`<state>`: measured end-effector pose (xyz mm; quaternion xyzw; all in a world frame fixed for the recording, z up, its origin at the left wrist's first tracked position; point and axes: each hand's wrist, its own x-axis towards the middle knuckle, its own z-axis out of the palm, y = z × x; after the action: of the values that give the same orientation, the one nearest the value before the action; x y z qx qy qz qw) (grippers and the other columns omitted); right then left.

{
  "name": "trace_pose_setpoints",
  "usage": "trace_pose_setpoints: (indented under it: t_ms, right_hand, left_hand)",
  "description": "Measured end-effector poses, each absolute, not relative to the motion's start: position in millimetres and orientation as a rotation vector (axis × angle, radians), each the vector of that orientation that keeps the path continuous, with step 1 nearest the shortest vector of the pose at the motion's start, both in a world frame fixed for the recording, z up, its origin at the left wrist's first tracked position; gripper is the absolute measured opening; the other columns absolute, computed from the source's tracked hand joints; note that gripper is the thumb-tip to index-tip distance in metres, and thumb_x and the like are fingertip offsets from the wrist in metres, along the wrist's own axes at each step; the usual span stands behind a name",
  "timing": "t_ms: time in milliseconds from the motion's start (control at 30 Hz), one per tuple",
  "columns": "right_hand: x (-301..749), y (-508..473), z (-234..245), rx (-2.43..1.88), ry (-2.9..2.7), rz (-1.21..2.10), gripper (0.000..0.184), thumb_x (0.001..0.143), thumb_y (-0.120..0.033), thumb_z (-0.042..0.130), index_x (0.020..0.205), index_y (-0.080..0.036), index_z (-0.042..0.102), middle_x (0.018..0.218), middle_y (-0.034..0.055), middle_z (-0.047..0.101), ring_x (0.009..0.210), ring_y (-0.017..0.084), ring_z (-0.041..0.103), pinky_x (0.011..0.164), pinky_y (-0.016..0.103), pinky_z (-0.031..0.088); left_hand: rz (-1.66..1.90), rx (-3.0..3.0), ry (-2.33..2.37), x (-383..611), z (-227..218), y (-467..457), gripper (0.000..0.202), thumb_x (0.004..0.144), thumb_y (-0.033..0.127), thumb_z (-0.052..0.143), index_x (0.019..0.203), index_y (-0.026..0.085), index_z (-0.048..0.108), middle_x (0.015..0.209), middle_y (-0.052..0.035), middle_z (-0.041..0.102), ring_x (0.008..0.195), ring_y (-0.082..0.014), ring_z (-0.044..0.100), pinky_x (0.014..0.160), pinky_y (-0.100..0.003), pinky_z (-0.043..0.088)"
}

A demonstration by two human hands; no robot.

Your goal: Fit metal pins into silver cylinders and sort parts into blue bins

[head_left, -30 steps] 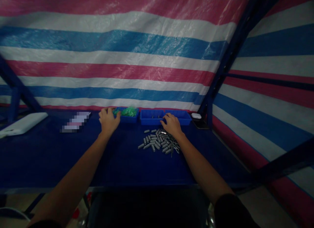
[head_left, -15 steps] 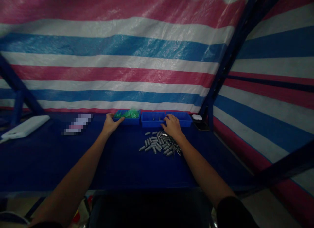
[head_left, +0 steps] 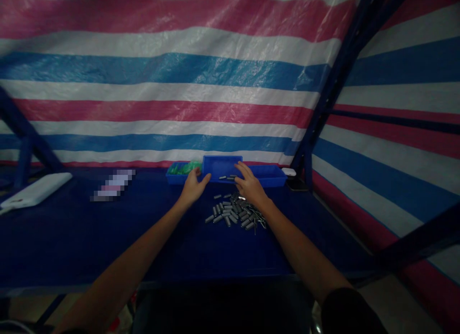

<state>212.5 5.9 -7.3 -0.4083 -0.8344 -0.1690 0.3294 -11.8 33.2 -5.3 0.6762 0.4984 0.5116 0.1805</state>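
Note:
My left hand grips the near left corner of the middle blue tray, which is tipped up toward me with a few grey pins inside. My right hand rests on the tray's near right edge, fingers curled over it. Just in front of both hands lies a pile of grey metal pins on the dark blue table. Left of the tilted tray sits a blue tray of green pieces; on its right is another blue tray.
A white flat device lies at the table's far left, with a blurred card beside it. A small white object sits by the blue shelf post. A striped tarp forms the back and right walls.
My left hand moved right from the green-piece tray to the middle tray. The middle tray has been lifted and tilted toward me; my right hand shifted onto its edge.

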Motion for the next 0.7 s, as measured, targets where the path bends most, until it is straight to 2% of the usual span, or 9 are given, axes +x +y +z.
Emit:
trace_pose_setpoints:
  t_ms: [100,167,300,367,433,500,567,633,700]
  right_hand:
    - [213.7,-0.2,-5.0,-1.033,-2.251,-0.391,0.012,0.079,-0.016,0.052,0.073,-0.015,0.063,0.136,0.0122,0.036,0.134,0.026,0.015,0.101,0.047,0.033]
    - [215.3,-0.1,-5.4,-1.048,-2.265,-0.351,0.010,0.077,-0.020,0.057,0.072,-0.015,0.064,0.133,0.0128,0.040,0.133,0.027,0.018,0.102,0.047,0.033]
    - [219.8,7.9,-8.9,-1.180,-2.216,-0.292,0.011,0.076,-0.023,0.060,0.077,-0.015,0.067,0.123,0.0126,0.051,0.128,0.027,0.030,0.101,0.046,0.034]
    - [222.2,10.9,-9.4,-1.257,-2.189,-0.300,0.014,0.077,-0.024,0.059,0.083,-0.015,0.069,0.119,0.0124,0.053,0.125,0.026,0.034,0.101,0.044,0.034]
    - [224.0,11.5,-8.2,-1.336,-2.157,-0.335,0.018,0.079,-0.026,0.058,0.088,-0.016,0.069,0.118,0.0115,0.054,0.124,0.026,0.035,0.100,0.043,0.034]
    - [224.3,10.5,-6.5,-1.433,-2.114,-0.377,0.019,0.079,-0.029,0.057,0.090,-0.019,0.069,0.119,0.0103,0.053,0.123,0.026,0.033,0.098,0.043,0.034]
    - [223.2,10.0,-5.3,-1.551,-2.054,-0.393,0.020,0.079,-0.031,0.057,0.090,-0.021,0.069,0.121,0.0096,0.051,0.124,0.028,0.031,0.095,0.044,0.034]
    - [221.4,10.9,-5.1,-1.657,-1.995,-0.379,0.021,0.080,-0.032,0.056,0.093,-0.021,0.068,0.122,0.0102,0.049,0.124,0.029,0.029,0.094,0.045,0.033]
    - [220.3,12.8,-5.7,-1.723,-1.959,-0.355,0.023,0.081,-0.032,0.054,0.097,-0.021,0.066,0.123,0.0111,0.048,0.123,0.028,0.029,0.094,0.044,0.033]
  left_hand:
    - [1.394,2.027,1.395,-6.2,-13.7,39.2,0.028,0.079,0.022,0.048,0.105,0.014,0.054,0.107,-0.0127,0.059,0.101,-0.0227,0.056,0.087,-0.038,0.045]
    - [1.396,2.100,1.384,-8.8,-15.9,40.3,0.025,0.078,0.016,0.045,0.100,0.015,0.057,0.103,-0.0106,0.061,0.096,-0.0214,0.058,0.084,-0.036,0.047]
    - [1.369,2.131,1.358,-15.6,-11.1,38.0,0.030,0.080,0.021,0.045,0.108,0.017,0.055,0.098,-0.0086,0.063,0.088,-0.0192,0.061,0.075,-0.031,0.050]
    - [1.395,2.175,1.447,-24.5,-3.7,41.5,0.029,0.082,0.025,0.044,0.106,0.016,0.056,0.095,-0.0081,0.064,0.089,-0.0196,0.060,0.082,-0.033,0.047]
    - [1.476,2.180,1.637,-42.7,5.5,51.1,0.028,0.082,0.027,0.045,0.104,0.014,0.058,0.105,-0.0104,0.061,0.103,-0.0230,0.054,0.094,-0.038,0.039]
    - [1.515,2.036,1.816,-69.3,14.4,65.1,0.038,0.081,0.030,0.048,0.114,0.011,0.052,0.122,-0.0138,0.051,0.120,-0.0269,0.040,0.104,-0.042,0.027]
    - [1.386,1.834,1.816,-98.1,20.7,79.3,0.058,0.080,0.037,0.052,0.128,0.007,0.038,0.136,-0.0177,0.036,0.128,-0.0292,0.028,0.105,-0.043,0.022]
    - [1.244,1.801,1.740,-120.9,23.2,89.6,0.066,0.083,0.039,0.048,0.133,0.002,0.027,0.132,-0.0230,0.040,0.120,-0.0283,0.042,0.098,-0.042,0.035]
    - [1.102,1.845,1.624,-133.4,21.8,94.3,0.075,0.078,0.037,0.056,0.137,0.009,0.022,0.134,-0.0213,0.040,0.119,-0.0268,0.044,0.095,-0.038,0.039]
